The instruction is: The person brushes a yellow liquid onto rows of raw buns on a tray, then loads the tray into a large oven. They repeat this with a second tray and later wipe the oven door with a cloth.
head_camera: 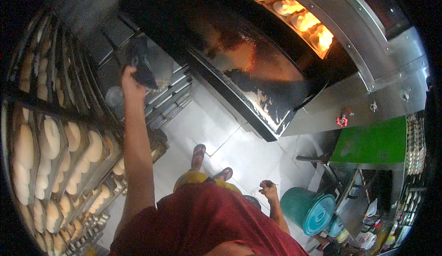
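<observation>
My left hand point(133, 85) reaches forward, its fingers closed around a dark folded cloth point(141, 61). It is beside a metal rack point(169, 92) and to the left of the lowered oven door point(241, 73). Inside the lit oven, pale split-topped buns point(304, 21) sit in a row along a tray. My right hand point(268, 190) hangs low at my side with its fingers partly curled, near a teal lidded drum point(298, 206). Whether it holds anything small cannot be made out.
At left, a tall rack holds trays of pale dough pieces point(51, 137). A red valve handle point(342, 120) projects from the steel oven front point(310, 119). A green-topped table point(371, 144) stands at right, with stacked egg trays point(415, 145) beyond. White tiles point(221, 118) cover the floor.
</observation>
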Available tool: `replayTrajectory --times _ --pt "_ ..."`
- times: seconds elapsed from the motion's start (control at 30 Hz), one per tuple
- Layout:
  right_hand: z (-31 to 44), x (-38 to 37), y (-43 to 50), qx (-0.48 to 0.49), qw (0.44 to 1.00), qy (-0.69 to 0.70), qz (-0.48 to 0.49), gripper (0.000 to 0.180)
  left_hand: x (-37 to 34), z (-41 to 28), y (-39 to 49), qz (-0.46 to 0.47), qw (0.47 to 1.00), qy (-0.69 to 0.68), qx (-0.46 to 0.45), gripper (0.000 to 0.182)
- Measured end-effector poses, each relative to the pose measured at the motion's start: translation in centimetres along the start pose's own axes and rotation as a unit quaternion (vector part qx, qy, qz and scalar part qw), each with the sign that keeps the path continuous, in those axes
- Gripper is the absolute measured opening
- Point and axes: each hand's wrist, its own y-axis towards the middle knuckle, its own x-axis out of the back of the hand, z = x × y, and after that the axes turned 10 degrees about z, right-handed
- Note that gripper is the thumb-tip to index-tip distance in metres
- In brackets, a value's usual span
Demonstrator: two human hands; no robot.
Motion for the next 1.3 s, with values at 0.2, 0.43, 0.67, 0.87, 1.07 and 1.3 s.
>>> replayTrajectory --times 0.2,0.43,0.67,0.87,1.07,1.3 --pt "12.5 -7.3 2.0 0.035 0.992 0.020 0.118 0.062 -2.2 7.5 -14.3 0.043 0.981 -0.060 0.178 0.046" --pt "22.4 -13.8 3.0 0.095 0.878 0.390 0.261 0.079 -4.7 13.6 -25.9 0.136 0.931 -0.046 0.336 0.051" --pt "23.6 -13.8 2.8 0.173 0.904 0.267 0.286 0.076 -0.6 14.0 -28.0 0.126 0.901 -0.189 0.369 0.073" --pt "24.3 -17.0 2.0 0.169 0.937 0.173 0.252 0.068 2.0 12.2 -29.9 0.103 0.908 -0.225 0.338 0.071" --pt "26.3 -19.2 3.2 0.025 0.931 0.198 0.305 0.068 4.9 10.2 -25.6 0.075 0.922 -0.049 0.376 0.048" --pt "25.2 -19.8 4.5 0.056 0.832 0.428 0.347 0.089 4.5 12.3 -21.1 0.220 0.932 0.182 0.223 0.037"
